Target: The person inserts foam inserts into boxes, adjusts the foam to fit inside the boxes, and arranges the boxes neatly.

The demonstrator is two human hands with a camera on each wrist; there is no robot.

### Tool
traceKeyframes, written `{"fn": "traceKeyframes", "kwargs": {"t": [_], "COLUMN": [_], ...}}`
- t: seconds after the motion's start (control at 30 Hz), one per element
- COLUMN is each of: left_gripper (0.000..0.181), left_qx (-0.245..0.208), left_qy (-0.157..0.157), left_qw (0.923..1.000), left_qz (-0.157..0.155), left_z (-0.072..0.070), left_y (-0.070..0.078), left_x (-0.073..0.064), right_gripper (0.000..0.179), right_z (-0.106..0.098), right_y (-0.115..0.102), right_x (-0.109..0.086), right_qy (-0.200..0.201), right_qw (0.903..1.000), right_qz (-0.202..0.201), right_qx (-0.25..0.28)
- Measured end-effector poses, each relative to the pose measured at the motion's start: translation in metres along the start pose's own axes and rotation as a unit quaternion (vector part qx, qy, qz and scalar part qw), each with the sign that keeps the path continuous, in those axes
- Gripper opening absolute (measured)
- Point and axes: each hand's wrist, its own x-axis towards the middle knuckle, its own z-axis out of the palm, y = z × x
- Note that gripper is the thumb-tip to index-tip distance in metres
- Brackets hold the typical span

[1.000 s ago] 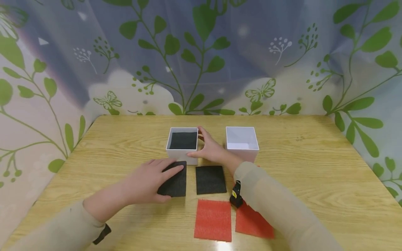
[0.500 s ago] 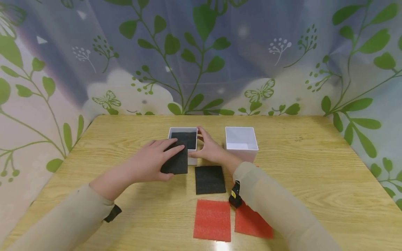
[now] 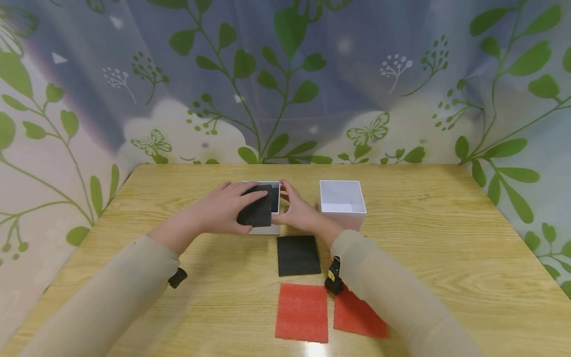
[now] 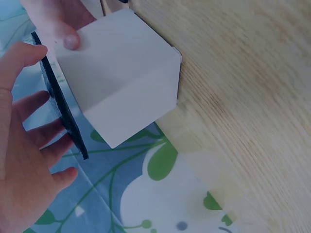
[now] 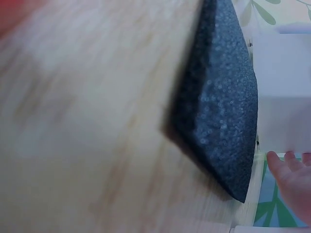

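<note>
My left hand [image 3: 223, 208] holds a thin square black foam sheet [image 3: 257, 212] by its edges, tilted over the mouth of the left white box [image 3: 265, 230]. Part of another black sheet [image 3: 275, 199] shows inside that box; the held one hides the rest. With thumb in front and fingers behind, my right hand [image 3: 298, 212] grips the box's right side. In the left wrist view, the thumb and fingers pinch the held sheet [image 4: 60, 104] edge-on, beside the box wall [image 4: 121, 77]. A further black foam square [image 3: 299, 255] lies on the table before the box.
A second white box [image 3: 343, 220] stands to the right, its inside bare. Two red foam squares [image 3: 302, 312] lie near the front, the right one [image 3: 359, 315] partly under my right forearm. A patterned curtain [image 3: 285, 99] hangs behind the wooden table [image 3: 424, 218].
My left hand has lifted the black foam sheet from in front of the left box, moving it away from me and slightly right, over the box mouth. The right hand has kept its hold.
</note>
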Motion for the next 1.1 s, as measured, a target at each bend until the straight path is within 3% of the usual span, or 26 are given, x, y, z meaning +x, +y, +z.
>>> {"fn": "traceKeyframes", "kwargs": {"t": [0.17, 0.5, 1.1], "left_gripper": [0.078, 0.078, 0.080], "left_qx": [-0.019, -0.043, -0.057], "left_qy": [-0.030, -0.086, -0.095], "left_qw": [0.9992, 0.9947, 0.9930], "left_qz": [-0.016, -0.039, -0.041], "left_z": [-0.001, -0.002, -0.004], "left_y": [-0.005, -0.013, -0.013], "left_x": [0.013, 0.034, 0.041], "right_gripper": [0.107, 0.093, 0.108], "right_z": [-0.001, -0.003, -0.001], "right_y": [0.002, 0.003, 0.003], "right_x": [-0.001, 0.002, -0.001], "right_qy": [0.004, -0.003, -0.010], "right_qw": [1.0000, 0.9989, 0.9996], "right_qz": [-0.003, -0.046, -0.023], "right_qx": [0.000, -0.006, -0.013]}}
